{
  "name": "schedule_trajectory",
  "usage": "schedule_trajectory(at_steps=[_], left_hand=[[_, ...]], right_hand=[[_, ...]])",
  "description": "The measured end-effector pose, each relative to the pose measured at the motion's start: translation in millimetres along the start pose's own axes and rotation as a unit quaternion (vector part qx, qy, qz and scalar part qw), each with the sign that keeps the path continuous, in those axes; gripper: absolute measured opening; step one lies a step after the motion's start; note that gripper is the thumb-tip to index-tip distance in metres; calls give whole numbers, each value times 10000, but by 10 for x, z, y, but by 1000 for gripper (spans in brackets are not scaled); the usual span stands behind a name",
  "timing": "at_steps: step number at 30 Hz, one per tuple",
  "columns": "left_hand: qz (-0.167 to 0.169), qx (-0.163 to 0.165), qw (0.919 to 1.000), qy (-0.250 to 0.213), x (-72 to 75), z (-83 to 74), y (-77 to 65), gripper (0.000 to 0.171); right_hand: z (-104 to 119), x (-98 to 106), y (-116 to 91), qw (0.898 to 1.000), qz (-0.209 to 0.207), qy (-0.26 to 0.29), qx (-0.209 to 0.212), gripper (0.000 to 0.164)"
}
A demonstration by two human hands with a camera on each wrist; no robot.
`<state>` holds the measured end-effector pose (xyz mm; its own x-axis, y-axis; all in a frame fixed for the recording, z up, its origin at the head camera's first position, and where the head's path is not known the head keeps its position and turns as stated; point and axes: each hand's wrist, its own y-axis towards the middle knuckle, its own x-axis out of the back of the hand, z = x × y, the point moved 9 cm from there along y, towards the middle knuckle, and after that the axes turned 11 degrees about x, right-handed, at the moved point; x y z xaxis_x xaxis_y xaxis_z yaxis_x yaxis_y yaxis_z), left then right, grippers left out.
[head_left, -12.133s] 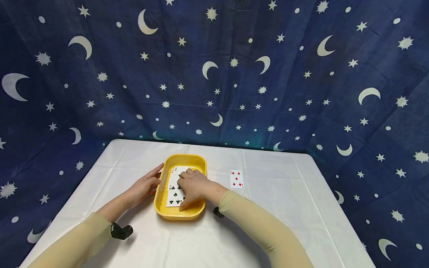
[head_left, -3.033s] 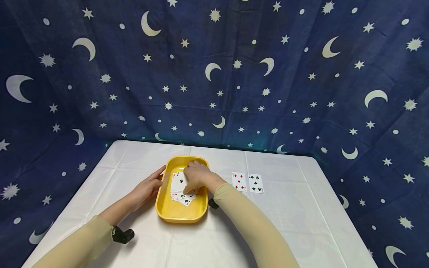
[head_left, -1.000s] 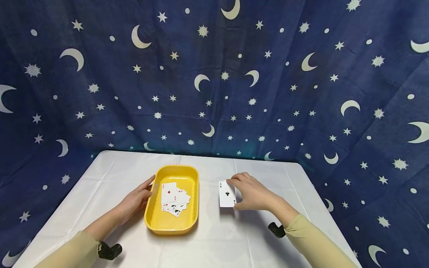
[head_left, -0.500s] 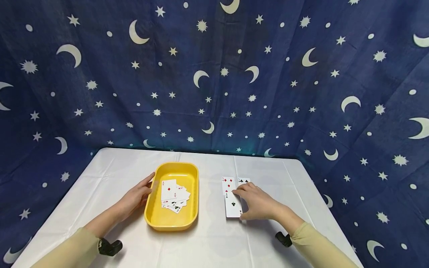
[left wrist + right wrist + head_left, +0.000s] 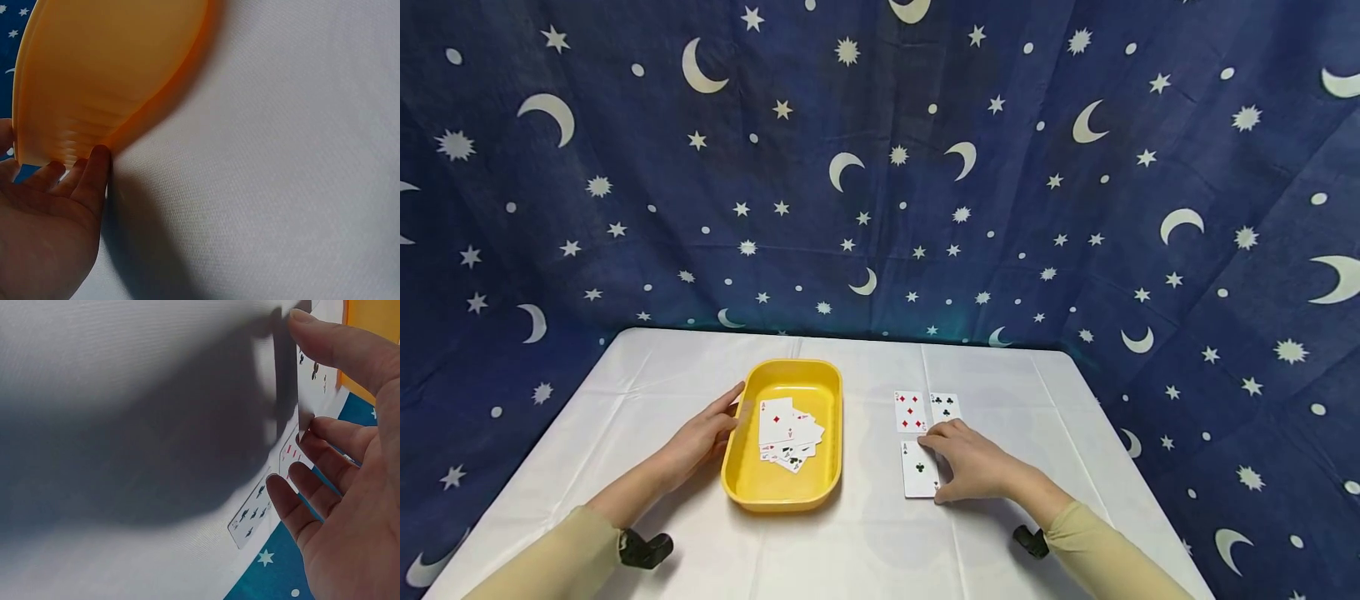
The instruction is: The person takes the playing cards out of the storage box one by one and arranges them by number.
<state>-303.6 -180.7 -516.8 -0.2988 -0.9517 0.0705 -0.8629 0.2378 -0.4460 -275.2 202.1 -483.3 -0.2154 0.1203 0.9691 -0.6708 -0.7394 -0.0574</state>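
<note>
My right hand pinches a playing card, the ace of clubs, by its corners between thumb and fingers. In the right wrist view the card is seen nearly edge-on, its shadow lying apart from it, so it hangs slightly above the cloth. Behind it lie the five of diamonds and the five of clubs, side by side and face up; my fingers partly cover the latter. With fairly straight fingers, my left hand touches the outer left wall of a yellow tray. Inside it is a loose card pile, ace of diamonds on top.
A white cloth covers the table. At its back and sides hangs a dark blue curtain printed with moons and stars. Black wrist cameras sit below both wrists, the left camera just above the cloth.
The right hand has carried the ace of clubs from the tray, across the five of diamonds, then down in front of it. The five of clubs joined the row earlier. The left hand stays at the tray.
</note>
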Motion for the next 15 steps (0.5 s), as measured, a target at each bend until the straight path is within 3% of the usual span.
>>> schedule_trajectory(at_steps=[15], left_hand=[[-68, 77, 9999, 62, -7, -20, -19, 72]], right_hand=[[-40, -75, 2, 9997, 69, 214, -56, 83]])
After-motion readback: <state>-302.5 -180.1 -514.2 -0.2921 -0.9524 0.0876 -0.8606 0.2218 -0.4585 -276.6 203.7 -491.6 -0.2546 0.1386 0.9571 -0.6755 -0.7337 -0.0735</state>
